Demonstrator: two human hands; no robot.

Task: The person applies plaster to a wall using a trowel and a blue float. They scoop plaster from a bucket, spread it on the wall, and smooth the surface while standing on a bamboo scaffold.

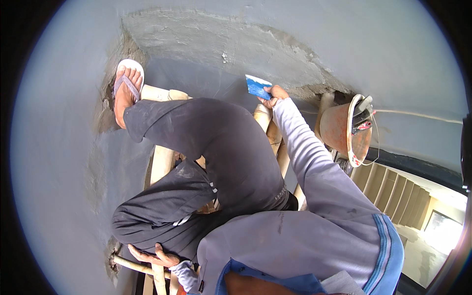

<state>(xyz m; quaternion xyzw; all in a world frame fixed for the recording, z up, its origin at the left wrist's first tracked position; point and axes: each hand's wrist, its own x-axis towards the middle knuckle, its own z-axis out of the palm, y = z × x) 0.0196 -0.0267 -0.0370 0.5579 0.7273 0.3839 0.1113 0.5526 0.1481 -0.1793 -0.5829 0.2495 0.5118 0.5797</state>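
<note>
My right hand (275, 95) grips a blue putty scraper (258, 87) by its near end. The scraper's far edge carries white material, and it is held up close to the grey wall. Ahead of it lies a rough patch of grey plaster (196, 37) on the wall. At the lower left, my left hand (156, 256) rests against my bent leg in dark trousers (162, 211), fingers stretched out and thumb apart, with nothing seen in it.
Bamboo poles (162, 164) run beneath me as scaffolding. My sandalled foot (126, 88) is braced on the left beside a broken wall edge. To the right hangs a stained bucket (336, 130) with tools inside. Far below at right is a staircase (393, 191).
</note>
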